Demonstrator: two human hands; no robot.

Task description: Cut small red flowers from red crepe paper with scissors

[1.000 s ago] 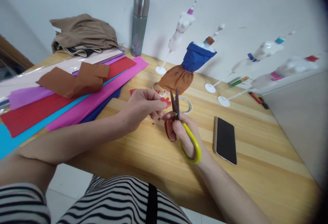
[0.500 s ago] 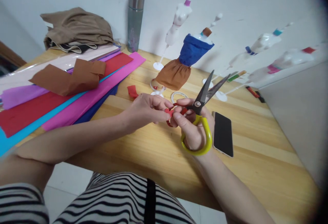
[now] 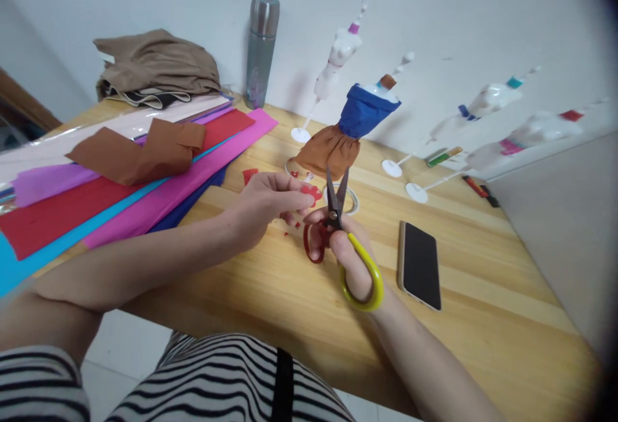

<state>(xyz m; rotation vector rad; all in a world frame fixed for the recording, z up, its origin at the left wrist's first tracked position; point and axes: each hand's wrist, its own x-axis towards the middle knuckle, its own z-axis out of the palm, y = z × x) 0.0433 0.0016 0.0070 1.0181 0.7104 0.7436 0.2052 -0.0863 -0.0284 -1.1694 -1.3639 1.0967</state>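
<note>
Between thumb and fingers, my left hand (image 3: 270, 206) pinches a small red paper piece (image 3: 313, 194) with a scalloped, flower-like outline. My right hand (image 3: 345, 248) has its thumb through the yellow loop of a pair of scissors (image 3: 334, 216) and fingers in the red loop. The dark blades are parted and point away from me, just right of the red piece and apart from it. Tiny red scraps lie on the table below. Behind the blades stands a small mannequin in a blue top (image 3: 365, 112) and gathered brown skirt (image 3: 328, 146).
Coloured crepe paper sheets (image 3: 232, 145) and a brown piece (image 3: 167, 152) lie at left, near folded brown cloth (image 3: 159, 65). A flask (image 3: 262, 55) stands at the back. Several white mannequins (image 3: 497, 97) line the wall. A phone (image 3: 420, 266) lies right; a tape roll (image 3: 355, 200) sits behind the scissors.
My hands have moved apart. The scissors have swung upright and shifted left and down, no longer lying across my fingers. The red piece now shows clearly in my left hand only.
</note>
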